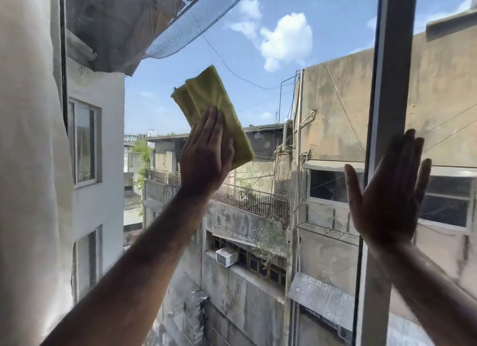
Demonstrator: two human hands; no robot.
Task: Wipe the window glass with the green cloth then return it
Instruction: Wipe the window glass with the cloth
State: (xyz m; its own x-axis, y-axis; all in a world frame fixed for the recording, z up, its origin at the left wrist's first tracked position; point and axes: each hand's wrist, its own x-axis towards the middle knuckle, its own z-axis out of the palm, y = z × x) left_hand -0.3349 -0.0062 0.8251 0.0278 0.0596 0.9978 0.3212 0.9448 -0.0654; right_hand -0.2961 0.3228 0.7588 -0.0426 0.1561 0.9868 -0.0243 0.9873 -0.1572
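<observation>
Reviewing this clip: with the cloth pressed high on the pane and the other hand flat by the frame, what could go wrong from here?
1. The left hand covers only the lower part of the folded green cloth; the loose upper folds could flap or slip free during a stroke.
2. The right hand, open and seemingly flat against the window glass beside the window frame, may leave prints on the pane.

Bare forearms, no sleeves, rings or watch.

The cloth point(214, 113) is seen as plain yellow-green, no pattern. The window frame point(389, 113) is grey, and blue mesh netting point(196, 20) is visible up top.
</observation>
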